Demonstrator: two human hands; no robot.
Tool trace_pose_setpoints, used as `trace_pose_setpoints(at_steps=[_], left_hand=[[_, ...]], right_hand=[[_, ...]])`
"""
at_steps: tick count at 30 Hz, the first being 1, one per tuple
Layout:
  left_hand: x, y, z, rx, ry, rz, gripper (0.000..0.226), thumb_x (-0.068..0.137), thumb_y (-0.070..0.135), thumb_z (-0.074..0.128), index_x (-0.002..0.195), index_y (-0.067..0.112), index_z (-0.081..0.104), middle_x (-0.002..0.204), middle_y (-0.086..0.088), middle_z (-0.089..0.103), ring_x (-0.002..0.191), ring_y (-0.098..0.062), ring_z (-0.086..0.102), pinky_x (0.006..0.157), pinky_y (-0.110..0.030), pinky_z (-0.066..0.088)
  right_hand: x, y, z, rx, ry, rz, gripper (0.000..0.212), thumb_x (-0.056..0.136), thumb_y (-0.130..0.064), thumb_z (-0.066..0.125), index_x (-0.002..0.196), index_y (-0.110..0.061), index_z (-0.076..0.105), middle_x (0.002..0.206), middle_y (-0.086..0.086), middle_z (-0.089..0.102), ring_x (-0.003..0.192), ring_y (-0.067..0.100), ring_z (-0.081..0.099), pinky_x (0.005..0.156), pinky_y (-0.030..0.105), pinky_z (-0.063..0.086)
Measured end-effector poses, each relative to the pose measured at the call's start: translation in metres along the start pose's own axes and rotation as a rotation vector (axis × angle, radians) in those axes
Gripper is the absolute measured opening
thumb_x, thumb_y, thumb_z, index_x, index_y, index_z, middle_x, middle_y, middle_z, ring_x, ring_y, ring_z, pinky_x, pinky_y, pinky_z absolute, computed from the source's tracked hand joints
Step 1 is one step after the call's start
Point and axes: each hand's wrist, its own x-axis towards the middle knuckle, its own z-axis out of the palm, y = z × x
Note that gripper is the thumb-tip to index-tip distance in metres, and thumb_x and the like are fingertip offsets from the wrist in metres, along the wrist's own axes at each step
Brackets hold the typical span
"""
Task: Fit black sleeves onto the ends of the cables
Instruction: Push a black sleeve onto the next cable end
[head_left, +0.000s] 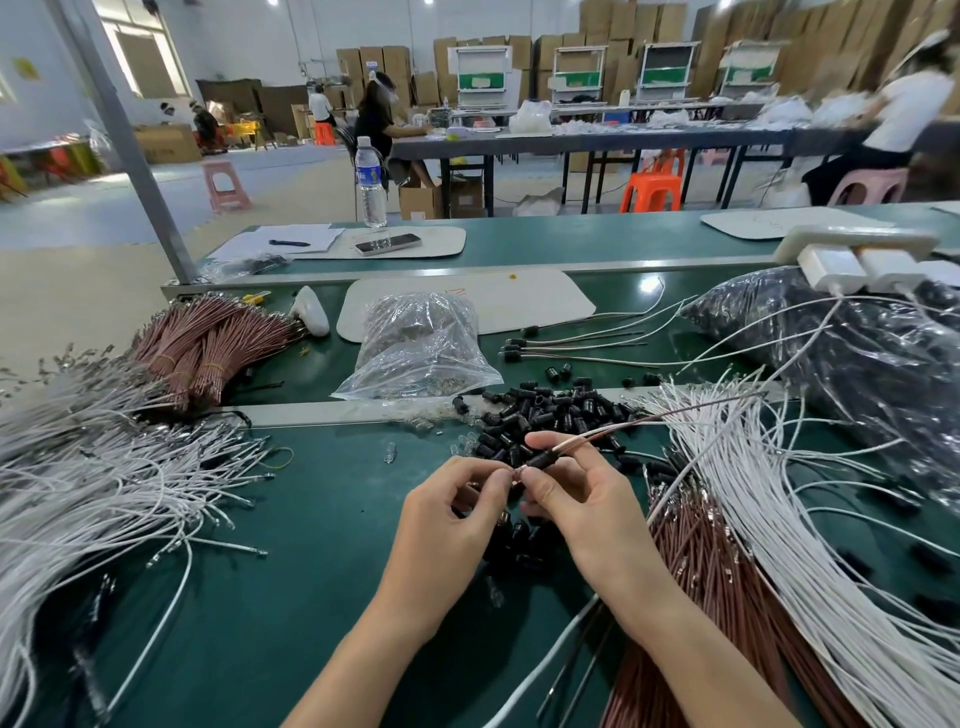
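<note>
We're pinching the tip of the thin pink-brown cable (613, 430) w/ 2 fingers of our L hand (452, 514) while our R hand (582, 499) is clamping its fingers on the small black plastic sleeve (540, 461) threaded on it, above the green bench top (311, 519).

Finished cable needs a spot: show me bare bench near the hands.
Bare green mat lies between the white cables on the left and the left hand. Crowded: the black sleeves ahead, brown cables beside the right hand.
</note>
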Motion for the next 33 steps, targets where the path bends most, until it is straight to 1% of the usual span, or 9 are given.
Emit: trace_pose_setpoints(at_steps=[3,7,11,15,18,21,24,30,33], left_hand=[[0.001,0.001,-0.002,-0.051,-0.039,-0.039,0.013,0.098,0.019,0.066,0.091,0.025,0.075,0.072,0.014,0.07,0.065,-0.004,0.058,0.065,-0.015,0.045],[0.003,0.001,-0.007,-0.111,-0.069,-0.081,0.013,0.097,0.017,0.066,0.092,0.026,0.075,0.071,0.015,0.069,0.067,-0.003,0.059,0.067,-0.013,0.046],[0.004,-0.001,-0.008,-0.13,-0.093,-0.119,0.011,0.097,0.019,0.067,0.092,0.026,0.074,0.069,0.016,0.066,0.067,-0.002,0.058,0.066,-0.013,0.046],[0.004,-0.001,-0.009,-0.134,-0.11,-0.121,0.012,0.097,0.018,0.067,0.09,0.026,0.074,0.069,0.015,0.066,0.067,-0.005,0.057,0.067,-0.015,0.046],[0.004,-0.002,-0.01,-0.14,-0.121,-0.129,0.011,0.096,0.019,0.067,0.091,0.024,0.074,0.07,0.014,0.067,0.069,-0.005,0.058,0.067,-0.016,0.047],[0.004,-0.002,-0.011,-0.145,-0.139,-0.141,0.011,0.096,0.018,0.066,0.091,0.023,0.074,0.072,0.009,0.067,0.07,-0.007,0.058,0.069,-0.021,0.047],[0.004,-0.002,-0.011,-0.147,-0.158,-0.143,0.01,0.097,0.017,0.066,0.092,0.022,0.074,0.078,-0.001,0.071,0.072,-0.008,0.059,0.071,-0.022,0.048],[0.001,-0.004,-0.005,-0.052,-0.091,-0.082,0.011,0.096,0.018,0.067,0.091,0.026,0.073,0.076,0.011,0.072,0.069,-0.002,0.06,0.068,-0.015,0.047],[0.0,-0.004,-0.003,-0.016,-0.064,-0.055,0.011,0.097,0.019,0.067,0.091,0.027,0.072,0.08,0.012,0.073,0.072,-0.001,0.063,0.07,-0.013,0.047]], right_hand=[[0.0,0.0,0.001,0.004,-0.002,-0.005,0.027,0.095,-0.008,0.068,0.109,-0.031,0.071,0.081,0.001,0.069,0.085,0.012,0.072,0.078,0.02,0.058],[0.0,0.001,0.0,0.042,0.005,0.014,0.028,0.095,-0.009,0.069,0.109,-0.033,0.071,0.079,-0.005,0.071,0.086,0.014,0.074,0.081,0.023,0.058],[0.001,0.003,-0.002,0.059,0.023,0.026,0.028,0.094,-0.012,0.07,0.107,-0.037,0.071,0.077,-0.005,0.071,0.084,0.018,0.075,0.087,0.031,0.06],[0.002,0.004,-0.002,0.043,0.023,0.016,0.032,0.093,-0.012,0.072,0.104,-0.042,0.071,0.078,-0.005,0.072,0.085,0.016,0.075,0.089,0.031,0.06],[0.002,0.004,-0.003,0.035,0.013,0.02,0.033,0.092,-0.012,0.073,0.106,-0.042,0.071,0.085,-0.001,0.076,0.087,0.017,0.075,0.089,0.031,0.06],[0.002,0.005,-0.002,0.043,0.008,0.025,0.033,0.091,-0.01,0.074,0.109,-0.037,0.071,0.087,0.002,0.076,0.088,0.017,0.075,0.087,0.03,0.06],[0.002,0.005,-0.001,0.059,0.011,0.022,0.031,0.091,-0.007,0.074,0.112,-0.03,0.071,0.085,0.001,0.076,0.087,0.016,0.076,0.083,0.025,0.059],[0.002,0.004,0.0,0.073,0.041,0.03,0.03,0.09,-0.009,0.075,0.102,-0.036,0.074,0.079,-0.002,0.074,0.084,0.015,0.075,0.077,0.022,0.059],[0.002,0.004,0.0,0.067,0.029,0.033,0.028,0.09,-0.01,0.075,0.103,-0.034,0.074,0.078,-0.003,0.073,0.083,0.013,0.074,0.077,0.021,0.059]])
